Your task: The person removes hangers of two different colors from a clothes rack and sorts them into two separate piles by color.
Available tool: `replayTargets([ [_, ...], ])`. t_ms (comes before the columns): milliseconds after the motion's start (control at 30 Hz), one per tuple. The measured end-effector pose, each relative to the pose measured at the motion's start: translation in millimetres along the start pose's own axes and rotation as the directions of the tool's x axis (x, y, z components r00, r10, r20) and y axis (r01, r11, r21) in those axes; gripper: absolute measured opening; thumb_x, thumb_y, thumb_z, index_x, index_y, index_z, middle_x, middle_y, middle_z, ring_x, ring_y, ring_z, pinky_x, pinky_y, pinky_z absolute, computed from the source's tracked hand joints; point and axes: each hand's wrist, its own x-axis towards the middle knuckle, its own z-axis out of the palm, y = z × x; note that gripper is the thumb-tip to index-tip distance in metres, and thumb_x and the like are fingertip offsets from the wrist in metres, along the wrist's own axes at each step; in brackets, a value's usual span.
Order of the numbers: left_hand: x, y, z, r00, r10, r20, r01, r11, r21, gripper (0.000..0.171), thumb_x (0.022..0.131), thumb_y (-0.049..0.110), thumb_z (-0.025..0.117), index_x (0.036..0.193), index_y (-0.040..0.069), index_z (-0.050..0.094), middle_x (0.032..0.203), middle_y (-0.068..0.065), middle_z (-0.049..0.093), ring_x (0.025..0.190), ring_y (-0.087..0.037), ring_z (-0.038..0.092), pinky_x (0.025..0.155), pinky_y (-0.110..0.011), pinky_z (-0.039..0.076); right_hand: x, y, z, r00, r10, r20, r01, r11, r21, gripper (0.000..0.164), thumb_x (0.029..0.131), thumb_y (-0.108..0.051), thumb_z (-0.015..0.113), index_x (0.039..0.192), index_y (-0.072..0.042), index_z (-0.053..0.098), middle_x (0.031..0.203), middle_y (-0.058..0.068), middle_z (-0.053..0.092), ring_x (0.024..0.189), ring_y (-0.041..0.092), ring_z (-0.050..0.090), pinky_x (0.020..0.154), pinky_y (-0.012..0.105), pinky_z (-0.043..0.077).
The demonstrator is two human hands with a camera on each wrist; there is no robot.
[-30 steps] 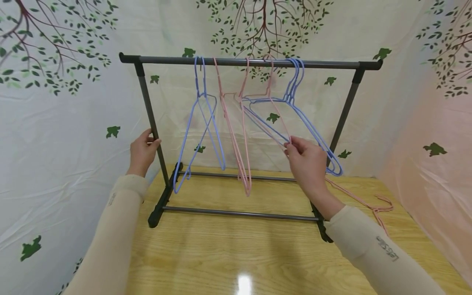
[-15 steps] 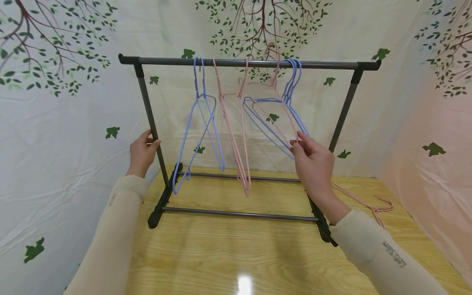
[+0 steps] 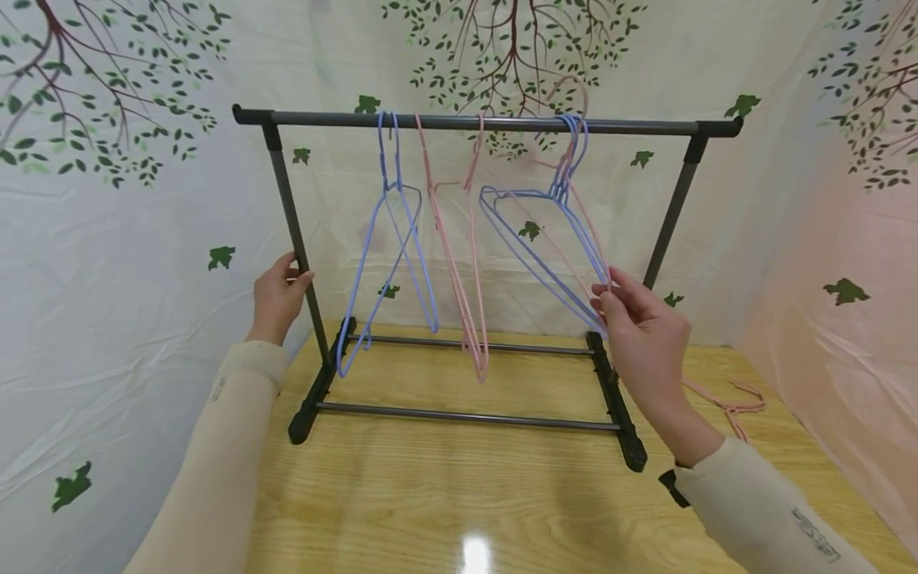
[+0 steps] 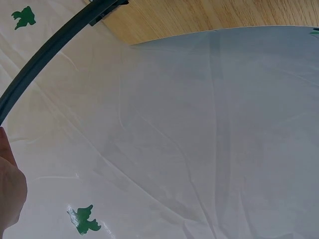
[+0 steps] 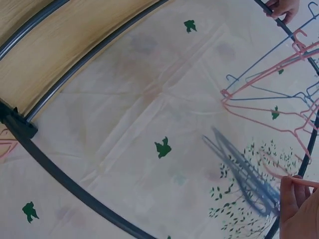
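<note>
In the head view my right hand (image 3: 649,343) pinches a pink clothes hanger (image 3: 590,219) by a lower corner between thumb and fingers. This hanger's hook (image 3: 586,97) stands above the rail of the black garment rack (image 3: 323,119), beside a bunch of blue hangers (image 3: 526,193) on the right part of the rail. With thumb and fingers, my left hand (image 3: 278,296) grips the rack's left post. In the right wrist view, a piece of the pink hanger (image 5: 310,183) sticks out of my right hand (image 5: 299,214).
Two blue hangers (image 3: 356,263) hang at the rail's left, and pink hangers (image 3: 453,275) near its middle. Another pink hanger (image 3: 746,408) lies on the wooden table (image 3: 459,486), right of the rack. A patterned cloth covers the walls behind.
My right hand has moved right with the pink hanger. Its hook has risen off the rail and shifted right, to over the blue hangers. My left hand has stayed on the post.
</note>
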Motion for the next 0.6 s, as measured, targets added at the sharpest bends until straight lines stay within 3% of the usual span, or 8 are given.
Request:
replayTargets([
  [167, 0.2, -0.7, -0.9, 1.0, 0.003, 0.005, -0.003, 1.0, -0.001, 0.044, 0.102, 0.019, 0.058, 0.143, 0.004, 0.05, 0.122, -0.028, 0.063, 0.11, -0.044, 0.062, 0.094, -0.055, 0.048, 0.9, 3.5, -19.3, 1.0, -0.023, -0.015, 0.025, 0.986, 0.163, 0.031, 0.095, 0.002, 0.062, 0.126, 0.0, 0.067, 0.096, 0.0, 0.075, 0.081, 0.009, 0.072, 0.074, 0.02, 0.055],
  [300, 0.3, 0.5, -1.4, 1.0, -0.001, 0.005, 0.001, 1.0, -0.008, 0.044, 0.102, 0.018, 0.058, 0.143, 0.004, 0.051, 0.121, -0.028, 0.063, 0.111, -0.044, 0.062, 0.095, -0.054, 0.048, 6.5, 8.1, -38.3, 0.999, -0.051, -0.017, 0.053, 0.963, 0.265, 0.03, 0.093, 0.006, 0.063, 0.123, 0.004, 0.067, 0.094, 0.002, 0.076, 0.078, 0.01, 0.073, 0.073, 0.021, 0.055],
  [500, 0.5, 1.4, -0.7, 1.0, -0.003, 0.006, 0.003, 1.0, -0.006, 0.043, 0.102, 0.017, 0.058, 0.142, 0.004, 0.051, 0.12, -0.028, 0.064, 0.11, -0.043, 0.063, 0.095, -0.054, 0.048, 20.1, 13.3, -74.2, 0.999, 0.024, 0.028, -0.034, 0.904, 0.427, 0.033, 0.09, 0.008, 0.066, 0.123, 0.012, 0.063, 0.094, 0.009, 0.076, 0.077, 0.016, 0.074, 0.071, 0.027, 0.056],
  [600, 1.1, 0.8, -0.6, 1.0, -0.006, 0.004, 0.006, 1.0, 0.001, 0.043, 0.102, 0.017, 0.058, 0.142, 0.005, 0.051, 0.12, -0.027, 0.064, 0.11, -0.043, 0.063, 0.095, -0.054, 0.048, 23.7, 15.9, -93.5, 0.994, 0.062, 0.085, -0.094, 0.886, 0.454, 0.038, 0.091, 0.005, 0.066, 0.128, 0.011, 0.06, 0.097, 0.01, 0.075, 0.079, 0.018, 0.074, 0.073, 0.029, 0.055],
])
